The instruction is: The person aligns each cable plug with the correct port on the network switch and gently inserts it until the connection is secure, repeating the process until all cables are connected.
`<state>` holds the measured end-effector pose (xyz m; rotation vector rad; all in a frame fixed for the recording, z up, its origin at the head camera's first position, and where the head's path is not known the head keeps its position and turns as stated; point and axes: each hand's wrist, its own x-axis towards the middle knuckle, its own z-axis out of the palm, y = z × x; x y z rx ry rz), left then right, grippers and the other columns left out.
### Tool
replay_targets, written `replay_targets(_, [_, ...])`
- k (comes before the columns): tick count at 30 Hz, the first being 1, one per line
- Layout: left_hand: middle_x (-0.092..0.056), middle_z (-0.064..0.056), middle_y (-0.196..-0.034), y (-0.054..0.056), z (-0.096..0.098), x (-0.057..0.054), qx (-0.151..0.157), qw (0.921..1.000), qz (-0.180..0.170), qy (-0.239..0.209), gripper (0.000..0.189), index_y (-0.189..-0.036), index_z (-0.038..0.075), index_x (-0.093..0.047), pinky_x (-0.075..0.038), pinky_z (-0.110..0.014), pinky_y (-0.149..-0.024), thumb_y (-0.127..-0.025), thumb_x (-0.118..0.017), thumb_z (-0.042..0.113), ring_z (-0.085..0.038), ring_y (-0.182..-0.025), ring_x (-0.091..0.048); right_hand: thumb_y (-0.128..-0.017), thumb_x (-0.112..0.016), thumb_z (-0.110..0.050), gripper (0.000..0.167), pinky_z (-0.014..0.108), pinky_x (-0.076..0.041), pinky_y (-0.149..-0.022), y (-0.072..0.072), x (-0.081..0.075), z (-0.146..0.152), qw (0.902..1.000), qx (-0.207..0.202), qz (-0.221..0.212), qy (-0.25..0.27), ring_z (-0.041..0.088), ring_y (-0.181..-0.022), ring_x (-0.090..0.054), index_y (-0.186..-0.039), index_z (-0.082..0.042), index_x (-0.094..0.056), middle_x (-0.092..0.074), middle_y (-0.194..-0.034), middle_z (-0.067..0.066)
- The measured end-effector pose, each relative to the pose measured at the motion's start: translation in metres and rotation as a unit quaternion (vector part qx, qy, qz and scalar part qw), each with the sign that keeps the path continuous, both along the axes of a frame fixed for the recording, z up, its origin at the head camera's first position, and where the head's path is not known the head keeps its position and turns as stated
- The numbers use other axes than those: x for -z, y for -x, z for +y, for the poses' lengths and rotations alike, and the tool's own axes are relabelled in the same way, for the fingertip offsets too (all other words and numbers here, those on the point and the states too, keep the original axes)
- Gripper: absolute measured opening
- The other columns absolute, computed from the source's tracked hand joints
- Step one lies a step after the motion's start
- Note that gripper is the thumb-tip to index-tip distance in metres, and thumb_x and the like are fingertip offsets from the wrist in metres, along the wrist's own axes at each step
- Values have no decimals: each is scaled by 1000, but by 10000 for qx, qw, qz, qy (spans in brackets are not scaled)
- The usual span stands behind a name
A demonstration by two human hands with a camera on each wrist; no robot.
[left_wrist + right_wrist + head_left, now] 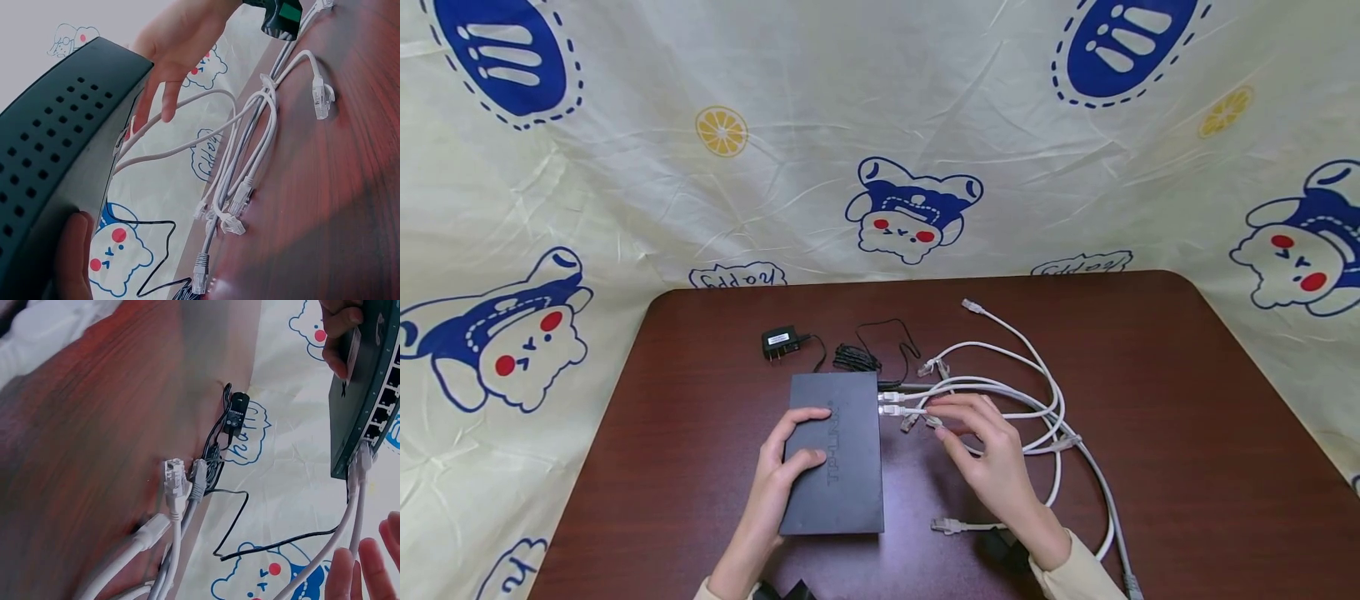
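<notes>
My left hand (775,471) grips a dark grey TP-LINK network switch (857,483) by its left side, holding it above the table. In the right wrist view, a row of ports runs along the switch's edge (382,415). Two white network cables are plugged in side by side at one end, their plugs (361,464) seated in ports. My right hand (992,454) is beside those cables, its fingers loosely extended near them. Close to its thumb and index finger in the head view is a clear plug (933,422); whether they touch it is unclear.
White and grey network cables (1060,408) lie looped on the brown table (662,467), with several loose plugs. A black power adapter (781,342) and its bundled cord (856,358) lie behind the switch. A patterned cloth (797,192) hangs behind.
</notes>
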<state>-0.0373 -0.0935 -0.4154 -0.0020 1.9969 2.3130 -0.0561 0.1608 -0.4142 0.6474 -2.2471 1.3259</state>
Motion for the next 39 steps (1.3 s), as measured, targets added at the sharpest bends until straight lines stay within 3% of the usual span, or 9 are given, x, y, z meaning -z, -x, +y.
replay_targets(4, [-49,-7,-129,0,-1,0,34,10000,8,-29,42,-119,12,-61,-36,-44,-88,-79,-57,0,-32,-110,-44,-74,-71,14,37,20,-49,-72,-2,1,5,10000,37,-77,11,15,-98,-57,-104,-6,-70,-66,-102,3])
replay_targets(13, [-50,-7,-129,0,-2,1,74,9999,126,-54,44,-119,10,-61,-34,-45,-91,-77,-57,-1,-31,-111,-44,-71,-71,16,39,19,-46,-77,-6,3,13,9995,39,258,191,15,-97,-57,-104,-4,-70,-67,-101,5])
replay_targets(19, [-50,-7,-128,0,-3,1,96,9999,102,-67,44,-119,10,-61,-36,-44,-89,-77,-57,-1,-32,-109,-45,-66,-72,17,41,20,-46,-74,-12,6,21,9990,147,402,102,16,-93,-58,-102,-2,-70,-67,-98,7])
replay_targets(25, [-50,-8,-128,0,-4,1,109,9999,63,-95,43,-119,10,-60,-37,-44,-88,-78,-57,-1,-32,-109,-45,-65,-72,20,40,18,-48,-74,-20,12,29,9997,176,95,105,14,-98,-58,-101,2,-69,-66,-98,12])
replay_targets(31, [-48,-8,-130,0,-4,1,140,9998,30,-118,43,-120,10,-60,-37,-45,-89,-79,-57,-1,-33,-111,-43,-71,-73,16,39,17,-46,-78,-29,13,36,9994,136,-299,-59,10,-102,-59,-105,-3,-69,-66,-102,6])
replay_targets(39, [-47,-8,-131,-1,-4,2,128,9998,-52,-158,43,-120,9,-60,-37,-44,-89,-79,-57,-1,-33,-112,-42,-74,-74,9,40,21,-50,-70,-43,21,40,9958,-484,-607,-479,11,-90,-63,-108,-11,-68,-66,-103,-1])
